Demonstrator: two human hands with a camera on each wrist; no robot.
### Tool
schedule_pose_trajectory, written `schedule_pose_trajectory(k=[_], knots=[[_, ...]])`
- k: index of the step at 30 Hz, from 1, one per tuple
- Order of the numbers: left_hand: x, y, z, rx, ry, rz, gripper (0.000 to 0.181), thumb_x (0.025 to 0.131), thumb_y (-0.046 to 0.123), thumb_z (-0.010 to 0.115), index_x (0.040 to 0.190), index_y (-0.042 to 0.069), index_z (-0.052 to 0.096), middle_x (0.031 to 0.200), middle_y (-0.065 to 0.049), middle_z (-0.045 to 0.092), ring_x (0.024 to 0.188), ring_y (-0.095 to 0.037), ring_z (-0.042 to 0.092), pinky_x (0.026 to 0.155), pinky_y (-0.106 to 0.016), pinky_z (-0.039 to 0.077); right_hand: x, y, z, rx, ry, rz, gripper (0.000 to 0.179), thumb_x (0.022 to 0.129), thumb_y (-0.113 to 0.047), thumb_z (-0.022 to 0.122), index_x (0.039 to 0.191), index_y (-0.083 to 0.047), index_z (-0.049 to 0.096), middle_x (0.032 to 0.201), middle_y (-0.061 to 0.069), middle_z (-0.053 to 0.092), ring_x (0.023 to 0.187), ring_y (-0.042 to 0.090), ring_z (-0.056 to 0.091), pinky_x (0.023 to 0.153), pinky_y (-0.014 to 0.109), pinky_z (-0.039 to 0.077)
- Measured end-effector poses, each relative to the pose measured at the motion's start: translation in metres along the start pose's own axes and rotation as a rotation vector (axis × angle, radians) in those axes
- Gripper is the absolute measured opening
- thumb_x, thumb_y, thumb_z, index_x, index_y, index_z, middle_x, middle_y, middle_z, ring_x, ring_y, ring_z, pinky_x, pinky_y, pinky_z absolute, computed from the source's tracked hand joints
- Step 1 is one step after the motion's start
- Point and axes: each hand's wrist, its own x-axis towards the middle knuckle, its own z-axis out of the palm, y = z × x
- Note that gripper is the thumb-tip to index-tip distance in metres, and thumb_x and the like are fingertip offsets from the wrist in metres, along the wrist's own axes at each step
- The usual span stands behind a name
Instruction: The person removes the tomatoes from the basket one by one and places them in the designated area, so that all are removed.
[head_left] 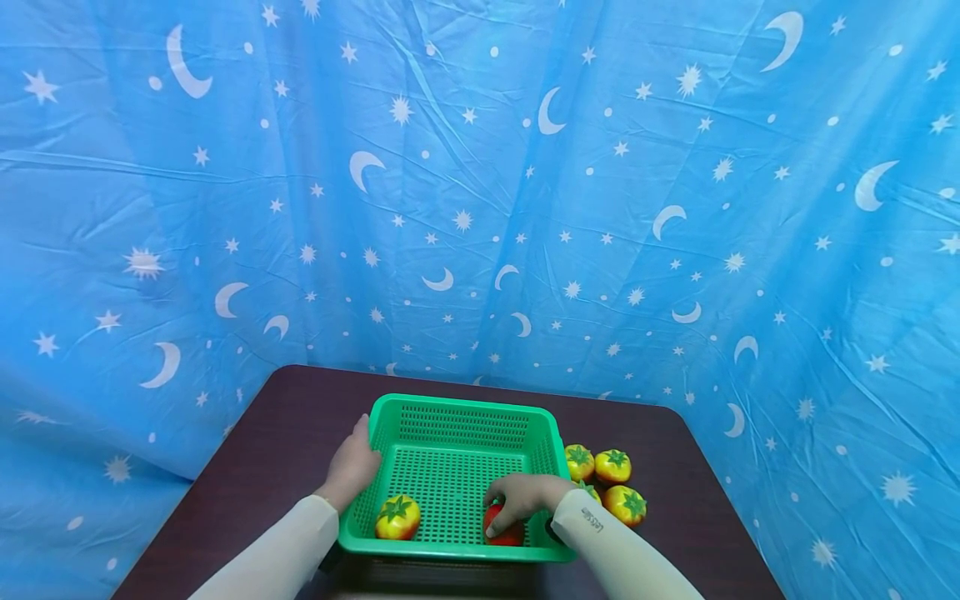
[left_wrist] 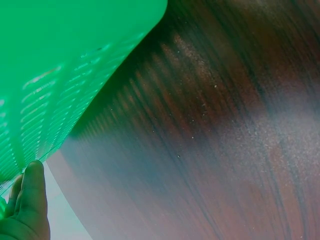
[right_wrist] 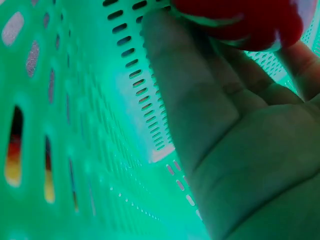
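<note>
A green plastic basket [head_left: 465, 403] with slotted walls stands on the table. My left hand [head_left: 351, 468] holds its left side, the thumb at the rim and the fingers [left_wrist: 34, 187] along the outer wall. Inside the basket, at its front right, my right hand [head_left: 528, 493] grips a red tomato [head_left: 507, 533]. The right wrist view shows the tomato [right_wrist: 250, 20] at the fingers, its lower side facing the camera. A yellow-and-red tomato [head_left: 397, 517] with a green leafy top lies in the basket's front left corner.
Several more yellow-and-red tomatoes [head_left: 624, 505] sit on the table just right of the basket, one partly hidden by the right arm. The dark brown table [head_left: 690, 533] has rounded far corners. A blue curtain [head_left: 480, 250] with moons and stars surrounds it.
</note>
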Motion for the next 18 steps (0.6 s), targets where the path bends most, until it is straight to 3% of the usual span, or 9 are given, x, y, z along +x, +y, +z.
schedule_pose_trajectory(k=[18], knots=[[0.0019,-0.0003,0.0012,0.001,-0.007,-0.001,0.074,0.089,0.003,0.048,0.149,-0.004,0.007,0.143,-0.032,0.036,0.127,-0.047,0.043,0.1,-0.06,0.039,0.0006,0.0036,0.0004,0.0,0.011,-0.021,0.049,0.079,-0.034,0.069,0.124,-0.02,0.059,0.111,-0.008,0.059,0.084,0.005,0.05,0.068,0.022,0.046]])
